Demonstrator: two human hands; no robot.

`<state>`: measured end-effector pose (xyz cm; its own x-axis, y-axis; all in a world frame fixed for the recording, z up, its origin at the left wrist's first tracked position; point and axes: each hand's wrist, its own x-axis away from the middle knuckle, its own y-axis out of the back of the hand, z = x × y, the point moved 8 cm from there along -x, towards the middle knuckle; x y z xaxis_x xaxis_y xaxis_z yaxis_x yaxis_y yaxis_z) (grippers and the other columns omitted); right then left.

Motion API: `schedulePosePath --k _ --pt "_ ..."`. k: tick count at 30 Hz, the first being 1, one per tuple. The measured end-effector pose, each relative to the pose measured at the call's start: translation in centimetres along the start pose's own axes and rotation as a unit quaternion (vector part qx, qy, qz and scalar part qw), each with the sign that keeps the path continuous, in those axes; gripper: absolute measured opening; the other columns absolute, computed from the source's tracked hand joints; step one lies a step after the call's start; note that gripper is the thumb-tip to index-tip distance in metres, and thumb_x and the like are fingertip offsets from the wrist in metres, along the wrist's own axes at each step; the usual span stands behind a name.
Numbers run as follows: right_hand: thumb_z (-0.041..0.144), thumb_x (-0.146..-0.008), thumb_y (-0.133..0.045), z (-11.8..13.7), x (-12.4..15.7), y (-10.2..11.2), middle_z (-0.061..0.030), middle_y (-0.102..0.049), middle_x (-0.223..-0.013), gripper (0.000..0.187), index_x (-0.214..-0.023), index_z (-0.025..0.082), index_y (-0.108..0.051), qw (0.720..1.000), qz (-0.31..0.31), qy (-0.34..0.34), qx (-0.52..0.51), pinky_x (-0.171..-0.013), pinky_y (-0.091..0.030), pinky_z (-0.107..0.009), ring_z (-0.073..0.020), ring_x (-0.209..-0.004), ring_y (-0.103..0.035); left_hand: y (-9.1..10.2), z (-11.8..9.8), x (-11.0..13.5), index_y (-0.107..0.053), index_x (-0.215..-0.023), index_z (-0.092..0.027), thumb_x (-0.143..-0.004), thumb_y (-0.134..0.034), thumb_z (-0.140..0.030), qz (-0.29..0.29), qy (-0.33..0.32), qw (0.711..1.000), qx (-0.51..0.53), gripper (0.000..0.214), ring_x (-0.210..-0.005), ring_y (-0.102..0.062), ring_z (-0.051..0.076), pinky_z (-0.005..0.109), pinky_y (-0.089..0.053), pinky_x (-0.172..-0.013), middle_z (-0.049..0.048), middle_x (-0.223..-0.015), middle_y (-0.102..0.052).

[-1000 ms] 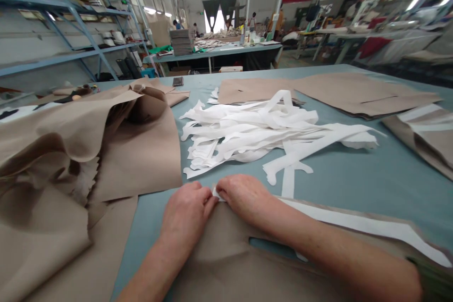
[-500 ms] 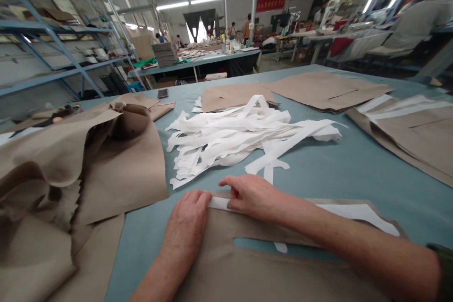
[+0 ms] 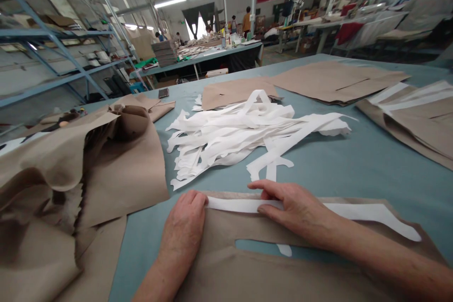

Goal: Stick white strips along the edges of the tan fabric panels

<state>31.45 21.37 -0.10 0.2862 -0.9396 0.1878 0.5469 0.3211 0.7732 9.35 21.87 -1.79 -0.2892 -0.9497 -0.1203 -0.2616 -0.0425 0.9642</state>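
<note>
A tan fabric piece with a slot cut in it lies on the blue-grey table in front of me. A long white interfacing strip runs along its far edge. My left hand rests flat on the strip's left end, fingers together and pressing down. My right hand lies flat on the strip further right, fingers stretched out along it. Neither hand grips anything. Just beyond the hands sits a loose pile of white strips.
Crumpled tan fabric is heaped on the left. Flat tan stacks lie at the back, and another with white strips lies at the right. Blue metal shelving stands to the left. Other tables and people fill the background.
My right hand has slid to the right along the white strip, away from my left hand, which stays on the strip's left end. The view has shifted a little.
</note>
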Motion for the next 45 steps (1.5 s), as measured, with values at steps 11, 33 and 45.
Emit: schedulePosePath --k 11,33,45 --pt "0.028 -0.084 -0.053 -0.9 0.0 0.6 -0.0024 -0.073 -0.094 0.046 -0.129 0.027 -0.063 0.997 -0.055 0.038 -0.027 -0.073 -0.045 -0.031 -0.0215 -0.084 -0.067 1.0 3.0 -2.2 -0.059 -0.117 -0.021 -0.076 -0.064 -0.019 0.069 0.144 0.976 0.147 0.042 -0.092 -0.062 0.021 0.032 -0.046 -0.084 0.0026 -0.098 -0.066" --pt "0.018 -0.085 -0.052 -1.3 0.7 2.2 -0.0001 -0.072 -0.083 0.043 -0.125 0.025 -0.065 0.991 -0.109 0.069 -0.025 -0.063 -0.043 -0.025 -0.0156 -0.07 -0.064 -0.4 3.7 -2.2 -0.046 -0.131 -0.018 -0.069 -0.064 -0.037 0.006 0.183 0.914 0.362 0.068 -0.061 -0.054 0.011 0.025 -0.041 -0.061 -0.0046 -0.078 -0.058" --pt "0.023 -0.085 -0.05 -2.1 0.5 2.2 0.0005 -0.071 -0.079 0.04 -0.121 0.027 -0.066 0.988 -0.142 0.066 0.011 -0.059 -0.041 -0.025 -0.0151 -0.064 -0.062 -0.6 3.7 -1.7 -0.051 -0.125 -0.019 -0.073 -0.062 -0.038 -0.047 0.199 0.912 0.357 0.056 -0.067 -0.055 0.014 0.027 -0.041 -0.066 -0.0044 -0.077 -0.058"
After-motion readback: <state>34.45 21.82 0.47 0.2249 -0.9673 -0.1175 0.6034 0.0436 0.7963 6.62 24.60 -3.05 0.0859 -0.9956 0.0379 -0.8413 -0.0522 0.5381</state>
